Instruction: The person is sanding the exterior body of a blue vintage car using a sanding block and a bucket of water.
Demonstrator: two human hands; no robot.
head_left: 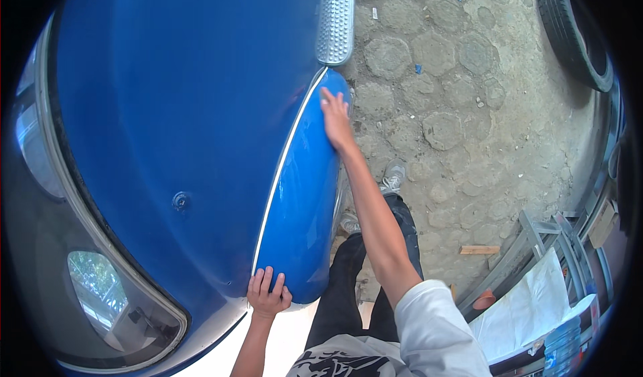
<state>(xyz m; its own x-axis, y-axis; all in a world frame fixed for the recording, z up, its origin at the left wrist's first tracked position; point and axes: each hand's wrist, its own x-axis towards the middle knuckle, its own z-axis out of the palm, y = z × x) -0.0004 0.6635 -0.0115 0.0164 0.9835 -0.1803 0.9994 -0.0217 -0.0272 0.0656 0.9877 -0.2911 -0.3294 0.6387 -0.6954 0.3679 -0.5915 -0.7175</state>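
Observation:
A glossy blue curved body panel (301, 196) lies along the edge of the larger blue car body (187, 96), with a pale trim strip (272, 195) following the seam between them. My left hand (268, 295) rests on the panel's near end, fingers spread over its surface beside the strip. Farther away, my right hand (337, 114) reaches the panel's far end, its fingers apart on or just above the blue paint; contact is hard to tell. Neither hand grips anything. Just beyond the right hand is a clear, studded lamp lens (335, 22) in a long rounded shape.
The car's windshield (100, 290) curves along the left. Worn hexagonal paving (442, 129) spreads to the right, with a tyre (569, 35) at the far right. Nearer lie a wood strip (479, 250), a metal frame (536, 233) and a white sheet (526, 310). My shoes (394, 176) stand beside the car.

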